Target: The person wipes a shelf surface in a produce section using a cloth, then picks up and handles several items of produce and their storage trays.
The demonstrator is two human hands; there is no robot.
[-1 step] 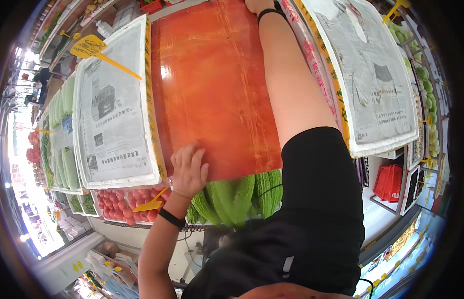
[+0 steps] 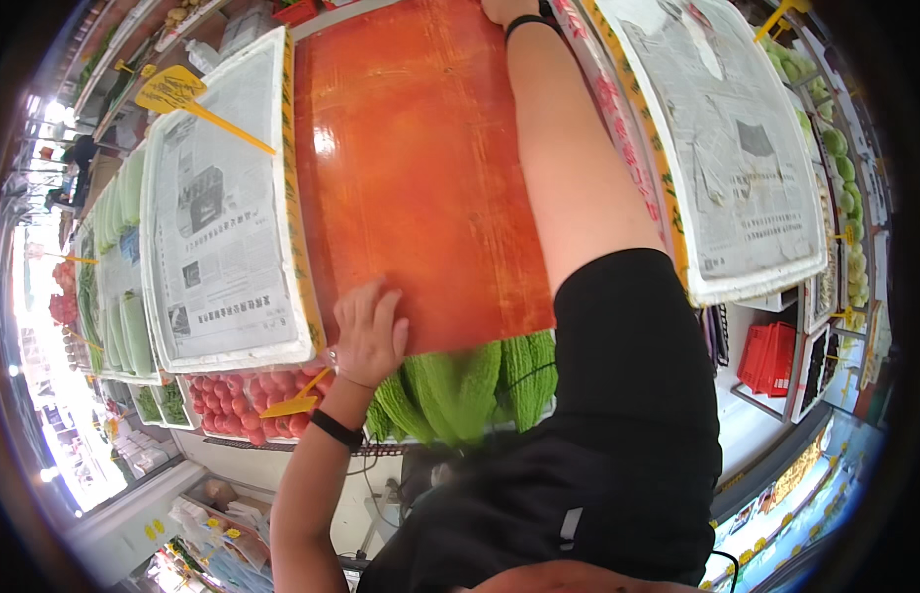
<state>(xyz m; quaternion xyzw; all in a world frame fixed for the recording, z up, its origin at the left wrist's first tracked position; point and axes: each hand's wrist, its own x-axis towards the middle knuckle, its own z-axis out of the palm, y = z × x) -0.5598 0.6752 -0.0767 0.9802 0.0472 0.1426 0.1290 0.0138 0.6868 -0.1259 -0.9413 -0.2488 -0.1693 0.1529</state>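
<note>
A large glossy orange-red sheet (image 2: 420,168) lies flat between two white foam boxes. My left hand (image 2: 369,331) rests on its near left corner, fingers spread and palm down, with nothing held. Far off at the top edge, my right hand (image 2: 501,12) is at the sheet's far right corner, the arm stretched along its right side. The picture's edge cuts off most of those fingers, so their grip is hidden. Long green ridged gourds (image 2: 455,390) stick out from under the sheet's near edge, beside my left hand.
Newspaper lines the left foam box (image 2: 304,341) and the right foam box (image 2: 712,294). Yellow price tags (image 2: 168,91) stick up at the left. Tomatoes (image 2: 245,397) sit below the left box. Red baskets (image 2: 766,358) stand at the right, with round green vegetables (image 2: 837,145) beyond.
The whole view has shifted very slightly. Both hands stay at the same corners of the sheet.
</note>
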